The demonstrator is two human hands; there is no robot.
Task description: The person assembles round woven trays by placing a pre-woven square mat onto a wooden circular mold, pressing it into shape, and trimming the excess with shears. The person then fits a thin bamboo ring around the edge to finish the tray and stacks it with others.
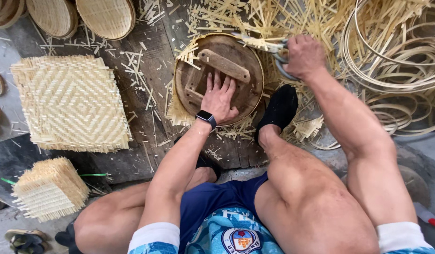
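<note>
My left hand [219, 96] lies flat, fingers spread, on a round wooden disc [241, 91] with wooden cross bars. The disc presses down a woven bamboo mat [179, 112] whose strip ends stick out around its rim. My right hand [303, 55] is closed on the handles of large metal shears [266, 45]. The blades lie along the disc's far edge among the protruding strips. A dark watch sits on my left wrist.
A stack of square woven mats [71, 103] lies to the left, a smaller stack [49, 188] nearer me. Round woven trays [107, 16] rest at the top left. Coiled bamboo hoops [400, 61] and cut strips [292, 16] fill the right. My foot in a black shoe [278, 109] rests beside the disc.
</note>
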